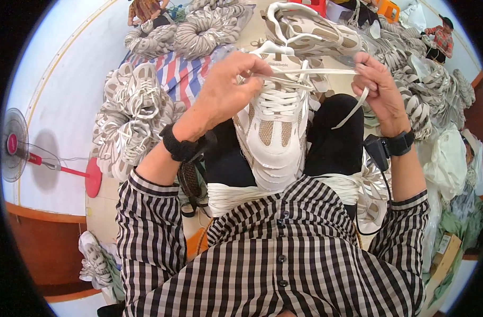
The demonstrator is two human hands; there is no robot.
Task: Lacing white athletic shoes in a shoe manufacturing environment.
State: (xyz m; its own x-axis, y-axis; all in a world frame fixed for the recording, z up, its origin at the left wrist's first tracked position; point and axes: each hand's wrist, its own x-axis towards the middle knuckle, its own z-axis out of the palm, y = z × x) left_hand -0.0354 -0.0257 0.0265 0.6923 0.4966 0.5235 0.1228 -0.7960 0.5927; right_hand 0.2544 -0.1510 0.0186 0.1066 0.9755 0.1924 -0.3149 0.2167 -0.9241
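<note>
A white and beige sneaker upper (pixel 277 140) lies between my knees, toe toward me, on top of several stacked ones. Flat white lacing crosses its front. From the top eyelets a white shoelace (pixel 331 71) runs taut to my right hand (pixel 378 87), whose fingers are pinched on it; the loose end hangs below that hand. My left hand (pixel 235 84) is at the upper's left collar, thumb and forefinger closed on the lace near the tongue. The left fingertips are partly hidden by the hand.
A bundle of white laces (pixel 241 198) lies across my lap. Rings of shoe uppers (pixel 133 116) are piled at left, with more at the back and right. A red fan (pixel 19 145) stands at far left. White plastic bags (pixel 446 161) lie at right. Other people sit farther back.
</note>
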